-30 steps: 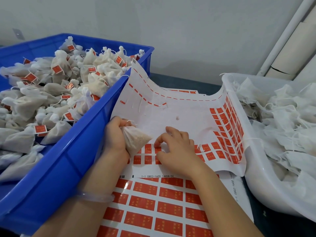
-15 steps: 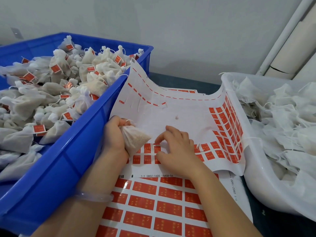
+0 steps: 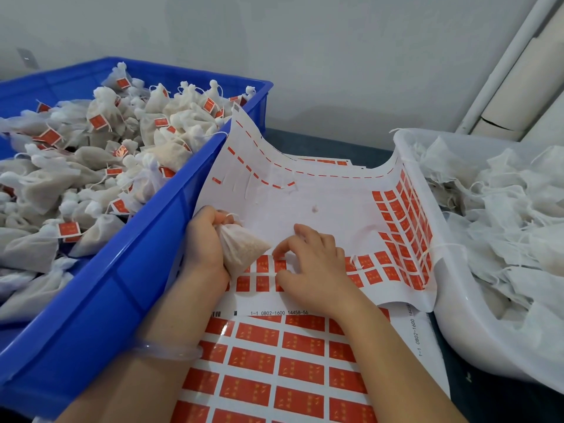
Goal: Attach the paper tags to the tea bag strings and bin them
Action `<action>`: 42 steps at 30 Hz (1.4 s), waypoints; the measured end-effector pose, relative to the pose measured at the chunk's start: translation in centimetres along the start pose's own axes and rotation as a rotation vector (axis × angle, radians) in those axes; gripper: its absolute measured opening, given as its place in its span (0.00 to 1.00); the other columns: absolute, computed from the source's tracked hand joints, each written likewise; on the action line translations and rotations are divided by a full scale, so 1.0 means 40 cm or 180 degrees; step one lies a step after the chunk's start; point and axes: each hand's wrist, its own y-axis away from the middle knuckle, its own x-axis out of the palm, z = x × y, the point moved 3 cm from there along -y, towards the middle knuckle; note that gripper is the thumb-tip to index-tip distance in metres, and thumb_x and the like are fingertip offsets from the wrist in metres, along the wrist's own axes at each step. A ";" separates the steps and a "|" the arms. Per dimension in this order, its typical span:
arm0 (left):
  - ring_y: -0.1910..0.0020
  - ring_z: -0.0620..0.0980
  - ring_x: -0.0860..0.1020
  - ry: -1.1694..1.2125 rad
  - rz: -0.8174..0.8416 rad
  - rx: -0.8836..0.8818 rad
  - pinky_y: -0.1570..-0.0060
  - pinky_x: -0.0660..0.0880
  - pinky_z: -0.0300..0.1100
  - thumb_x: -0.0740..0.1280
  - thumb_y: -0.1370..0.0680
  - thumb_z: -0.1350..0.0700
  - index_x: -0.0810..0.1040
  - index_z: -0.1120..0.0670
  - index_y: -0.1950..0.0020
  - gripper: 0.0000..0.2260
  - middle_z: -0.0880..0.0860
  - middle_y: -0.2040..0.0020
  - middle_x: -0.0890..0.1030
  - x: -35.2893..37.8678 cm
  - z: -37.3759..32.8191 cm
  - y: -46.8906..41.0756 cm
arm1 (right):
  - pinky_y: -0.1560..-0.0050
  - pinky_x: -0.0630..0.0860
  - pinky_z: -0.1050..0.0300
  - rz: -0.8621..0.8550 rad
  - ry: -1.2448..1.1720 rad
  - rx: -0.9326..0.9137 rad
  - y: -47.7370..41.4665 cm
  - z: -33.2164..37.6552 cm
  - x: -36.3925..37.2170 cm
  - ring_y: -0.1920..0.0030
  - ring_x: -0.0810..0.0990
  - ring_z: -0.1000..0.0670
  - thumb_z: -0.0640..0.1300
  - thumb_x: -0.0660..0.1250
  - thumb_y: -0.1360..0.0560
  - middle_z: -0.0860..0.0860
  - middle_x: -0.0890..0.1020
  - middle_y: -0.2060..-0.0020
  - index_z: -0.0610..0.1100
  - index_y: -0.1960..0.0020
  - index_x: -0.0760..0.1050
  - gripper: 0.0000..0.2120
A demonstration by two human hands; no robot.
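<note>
My left hand [image 3: 203,242] grips a white tea bag [image 3: 241,247] by its gathered neck, just right of the blue bin's wall. My right hand [image 3: 316,264] rests on the upper sticker sheet [image 3: 305,206]; its thumb and forefinger pinch at a red tag [image 3: 279,265] in the row left on that sheet. More red tags line the sheet's right side, which curls up against the white tub. The blue bin [image 3: 128,270] on the left holds several tagged tea bags [image 3: 103,154].
A white tub [image 3: 451,315] on the right is heaped with untagged tea bags [image 3: 503,215]. A full sheet of red tags [image 3: 290,370] lies under my forearms. A grey wall stands behind, with white pipes at the upper right.
Both hands stay nearly still. My right fingers keep working at the same tag, and the view has shifted slightly.
</note>
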 end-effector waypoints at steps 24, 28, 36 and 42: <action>0.73 0.43 0.80 -0.0070 0.0114 -0.0087 0.69 0.76 0.39 0.61 0.25 0.56 0.75 0.50 0.76 0.18 0.44 0.76 0.76 -0.011 0.013 -0.017 | 0.28 0.46 0.46 0.0001 0.0047 0.0039 -0.004 -0.002 0.004 0.27 0.47 0.48 0.51 0.59 0.24 0.55 0.52 0.25 0.54 0.39 0.70 0.13; 0.68 0.46 0.78 -0.0017 0.0129 -0.0172 0.58 0.77 0.44 0.61 0.25 0.56 0.75 0.51 0.75 0.18 0.44 0.76 0.76 -0.011 0.015 -0.018 | 0.28 0.47 0.47 -0.0100 -0.0100 0.0120 0.000 -0.005 0.003 0.27 0.49 0.49 0.52 0.62 0.25 0.55 0.54 0.26 0.55 0.39 0.69 0.15; 0.66 0.47 0.75 0.0004 0.0196 -0.0248 0.48 0.75 0.52 0.60 0.25 0.56 0.73 0.49 0.81 0.22 0.45 0.77 0.74 -0.004 0.012 -0.015 | 0.28 0.51 0.48 -0.0200 -0.0126 0.0373 0.011 -0.006 -0.003 0.27 0.51 0.50 0.56 0.64 0.26 0.55 0.55 0.25 0.54 0.40 0.71 0.16; 0.68 0.46 0.75 -0.0030 0.0190 -0.0264 0.54 0.76 0.47 0.60 0.26 0.56 0.73 0.50 0.80 0.21 0.45 0.77 0.74 -0.005 0.014 -0.021 | 0.28 0.52 0.48 -0.0282 -0.0202 0.0541 0.013 -0.004 0.002 0.27 0.52 0.50 0.56 0.67 0.27 0.55 0.56 0.25 0.53 0.43 0.74 0.15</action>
